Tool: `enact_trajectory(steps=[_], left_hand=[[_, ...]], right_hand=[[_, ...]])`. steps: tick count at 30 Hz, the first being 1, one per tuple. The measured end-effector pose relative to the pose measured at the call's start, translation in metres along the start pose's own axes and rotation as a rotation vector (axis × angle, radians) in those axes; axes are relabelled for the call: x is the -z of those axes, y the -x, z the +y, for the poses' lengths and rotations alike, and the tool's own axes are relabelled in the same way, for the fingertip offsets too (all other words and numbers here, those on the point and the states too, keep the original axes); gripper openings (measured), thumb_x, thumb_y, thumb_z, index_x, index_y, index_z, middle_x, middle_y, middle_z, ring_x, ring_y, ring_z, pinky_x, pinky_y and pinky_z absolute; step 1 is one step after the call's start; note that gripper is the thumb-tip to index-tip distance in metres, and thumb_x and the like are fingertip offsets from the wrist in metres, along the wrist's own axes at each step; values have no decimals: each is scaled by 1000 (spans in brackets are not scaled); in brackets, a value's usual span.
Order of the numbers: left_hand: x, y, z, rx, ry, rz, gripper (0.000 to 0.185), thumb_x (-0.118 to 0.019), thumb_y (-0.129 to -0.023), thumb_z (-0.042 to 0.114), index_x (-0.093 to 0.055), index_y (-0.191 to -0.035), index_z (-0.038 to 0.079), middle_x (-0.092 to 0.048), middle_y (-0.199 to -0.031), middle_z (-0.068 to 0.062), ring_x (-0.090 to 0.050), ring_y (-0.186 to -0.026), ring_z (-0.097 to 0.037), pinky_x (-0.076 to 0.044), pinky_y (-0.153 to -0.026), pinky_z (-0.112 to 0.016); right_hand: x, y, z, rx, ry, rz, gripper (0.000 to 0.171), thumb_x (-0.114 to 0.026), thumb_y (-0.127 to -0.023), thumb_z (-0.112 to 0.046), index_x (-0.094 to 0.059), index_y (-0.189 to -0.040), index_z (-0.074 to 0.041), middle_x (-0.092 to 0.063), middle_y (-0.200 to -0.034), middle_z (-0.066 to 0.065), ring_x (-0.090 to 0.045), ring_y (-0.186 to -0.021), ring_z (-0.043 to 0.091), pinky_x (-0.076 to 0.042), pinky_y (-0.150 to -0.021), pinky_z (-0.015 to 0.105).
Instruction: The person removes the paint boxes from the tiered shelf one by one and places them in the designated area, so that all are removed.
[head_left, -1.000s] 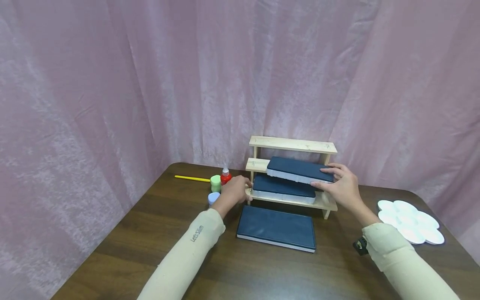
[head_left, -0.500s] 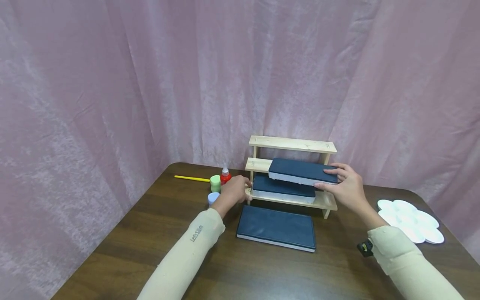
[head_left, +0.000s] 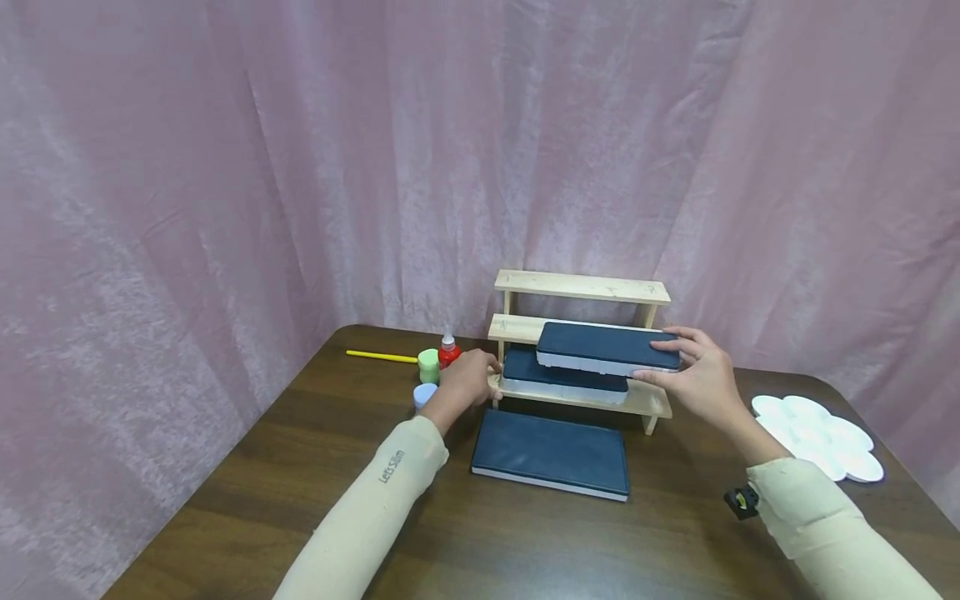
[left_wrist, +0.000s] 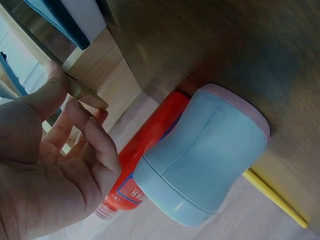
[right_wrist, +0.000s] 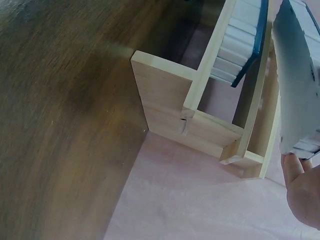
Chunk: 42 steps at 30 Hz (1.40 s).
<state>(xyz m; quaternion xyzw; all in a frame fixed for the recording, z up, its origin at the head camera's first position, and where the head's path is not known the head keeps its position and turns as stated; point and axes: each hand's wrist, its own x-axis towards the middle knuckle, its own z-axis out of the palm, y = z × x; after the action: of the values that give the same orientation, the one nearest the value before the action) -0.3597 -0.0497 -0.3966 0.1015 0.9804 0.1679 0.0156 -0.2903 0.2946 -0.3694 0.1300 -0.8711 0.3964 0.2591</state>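
Observation:
A three-tier wooden shelf (head_left: 581, 287) stands at the back of the dark table (head_left: 300, 467). My right hand (head_left: 654, 357) grips the right end of a dark blue flat box (head_left: 603, 343), which hovers level at the middle tier. In the right wrist view the box (right_wrist: 297, 85) hangs beside the shelf frame (right_wrist: 200, 110), with my fingertips (right_wrist: 300, 185) under its end. A second blue box (head_left: 558, 373) lies on the lowest tier. A third (head_left: 551, 454) lies on the table in front. My left hand (head_left: 489, 377) pinches the shelf's left post (left_wrist: 107, 75) between thumb and fingers (left_wrist: 87, 132).
Left of the shelf stand a red bottle (head_left: 448, 350), a green jar (head_left: 428, 364) and a pale blue jar (head_left: 424, 394), with a yellow stick (head_left: 381, 357) behind them. A white flower-shaped palette (head_left: 813, 425) lies at the right edge. Pink curtains close in the table.
My right hand has shifted the blue box a little to the right and levelled it at the middle tier. The left hand has stayed on the shelf's post.

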Motion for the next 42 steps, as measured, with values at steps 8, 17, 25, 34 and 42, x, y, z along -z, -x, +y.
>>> enact_trajectory(steps=[8,17,25,34,42], left_hand=[[1,1,1,-4,4,6,50,-87,-75,30,-71,-122,23,-65,-127,-6,-61,-105,-24,-55,-77,-44],[-1,-1,1,0,9,-10,50,-87,-75,31,-71,-122,23,-65,-127,-6,-60,-107,-24,-55,-76,-44],[2,0,1,4,10,-13,51,-87,-75,30,-70,-123,23,-64,-128,-6,-60,-105,-24,-56,-76,-43],[1,1,0,-2,13,-7,50,-87,-75,30,-71,-122,22,-64,-129,-6,-61,-105,-24,-56,-79,-43],[2,-1,-1,-5,31,-2,49,-87,-75,30,-71,-121,22,-65,-128,-6,-61,-105,-24,-55,-78,-45]], right_hand=[[11,5,-2,-15,12,-20,58,-91,-71,-28,-71,-115,4,-53,-134,12,-47,-125,35,-41,-97,60],[25,16,0,-51,6,-28,55,-91,-71,-27,-72,-114,2,-52,-135,9,-46,-129,33,-37,-99,10],[31,23,0,-58,35,-7,55,-92,-70,-25,-72,-114,1,-54,-133,7,-48,-124,29,-41,-105,31],[37,34,-2,-21,20,-4,51,-91,-71,-18,-72,-113,2,-53,-133,7,-46,-123,12,-39,-104,21],[46,42,-9,-3,-17,14,50,-92,-68,-12,-72,-111,4,-54,-132,8,-47,-119,6,-36,-90,2]])
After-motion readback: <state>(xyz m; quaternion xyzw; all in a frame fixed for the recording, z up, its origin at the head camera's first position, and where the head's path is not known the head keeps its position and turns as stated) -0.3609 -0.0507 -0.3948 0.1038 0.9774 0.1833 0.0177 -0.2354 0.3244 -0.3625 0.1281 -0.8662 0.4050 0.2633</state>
